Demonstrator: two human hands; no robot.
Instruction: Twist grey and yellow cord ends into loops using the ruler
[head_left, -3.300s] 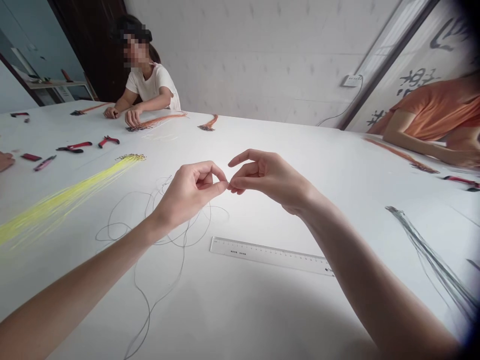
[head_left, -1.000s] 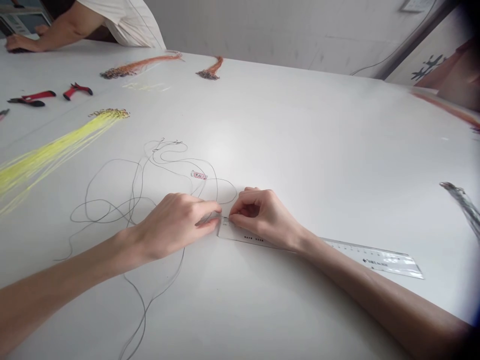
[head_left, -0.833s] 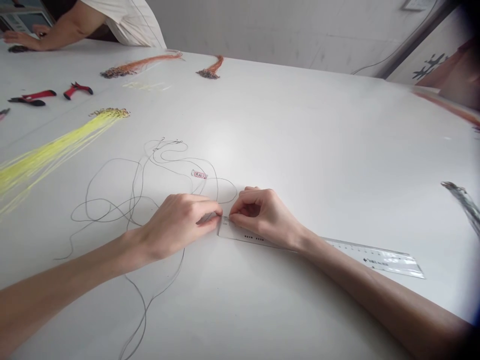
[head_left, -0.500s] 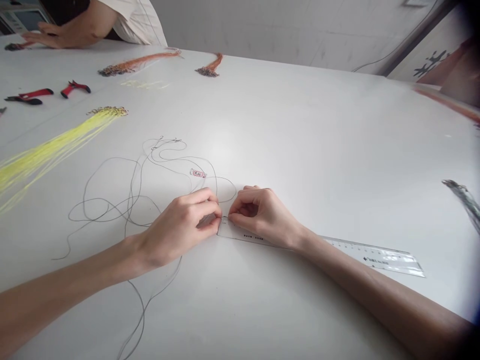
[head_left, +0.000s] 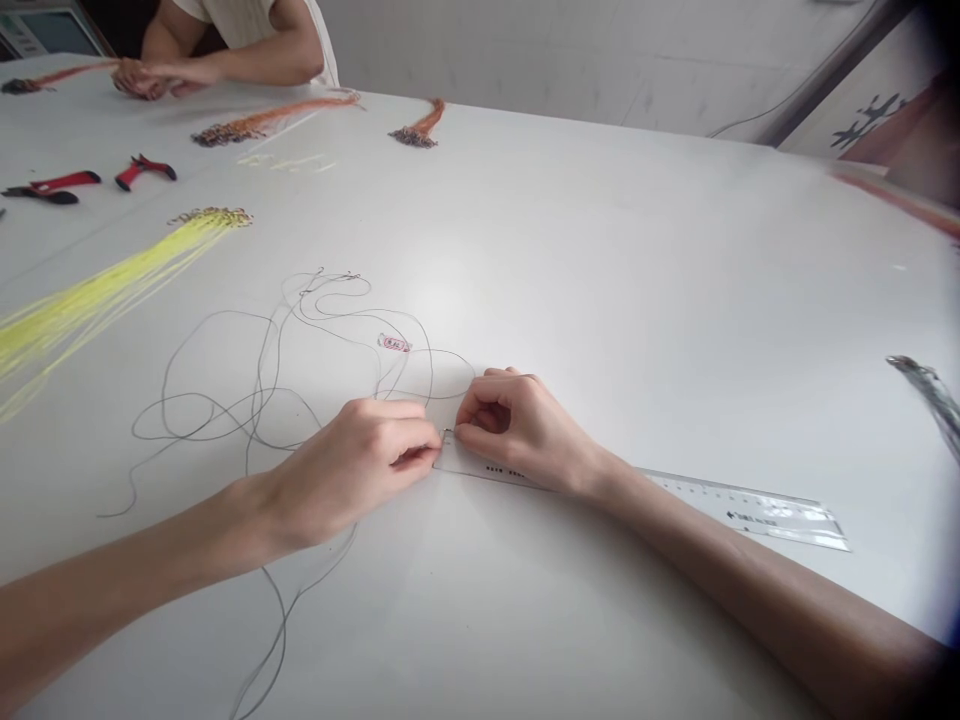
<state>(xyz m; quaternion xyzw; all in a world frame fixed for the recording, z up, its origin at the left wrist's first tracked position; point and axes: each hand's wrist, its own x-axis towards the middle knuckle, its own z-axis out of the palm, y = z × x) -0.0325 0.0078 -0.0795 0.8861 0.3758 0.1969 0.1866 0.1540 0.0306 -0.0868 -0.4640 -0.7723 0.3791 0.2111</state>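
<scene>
The left hand (head_left: 349, 475) and right hand (head_left: 521, 425) curl in toward each other, and their fingers (head_left: 416, 435) hide how the thin grey cord (head_left: 225, 420) runs between them; only a tiny metal loop (head_left: 448, 432) shows there, too small to make out clearly. The right forearm covers the middle of the clear ruler (head_left: 750, 510), whose markings are too small to read, as is the print on the little red-and-white tag (head_left: 394, 343). The top edge cuts off a co-worker's upper body (head_left: 255, 50), and the dark cord bundle (head_left: 926, 400) blurs out past the right edge.
</scene>
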